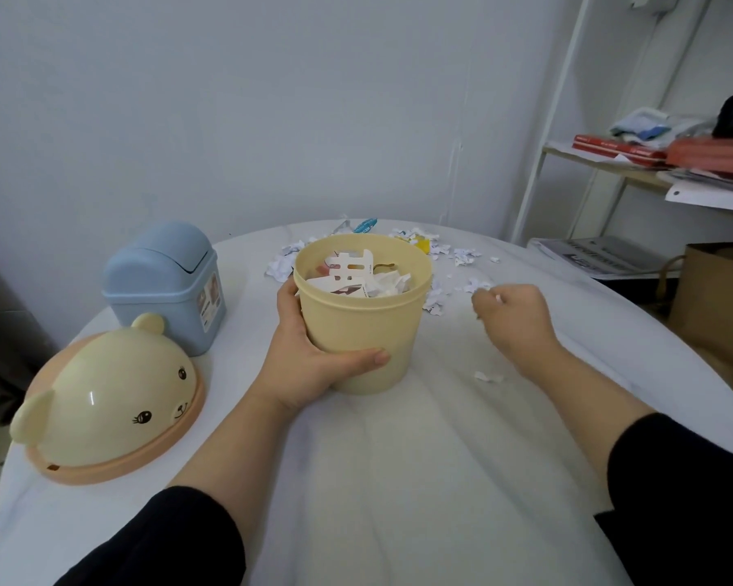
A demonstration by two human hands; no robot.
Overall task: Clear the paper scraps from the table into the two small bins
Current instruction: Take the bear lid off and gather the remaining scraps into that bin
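My left hand (314, 353) grips the side of an open yellow bin (362, 323) standing mid-table, with several paper scraps inside it. To its right, my right hand (513, 315) has its fingers curled and pinches a small white scrap at the fingertips. Torn paper scraps (462, 255) lie scattered behind and to the right of the yellow bin; one small scrap (487, 377) lies near my right wrist. A blue bin (166, 285) with a swing lid stands at the left, closed.
The yellow bin's bear-face lid (106, 408) lies on the round white table (398, 480) at the left front. A white shelf (610, 162) with books and a brown paper bag (720, 306) stand beyond the table's right edge. A wall is behind.
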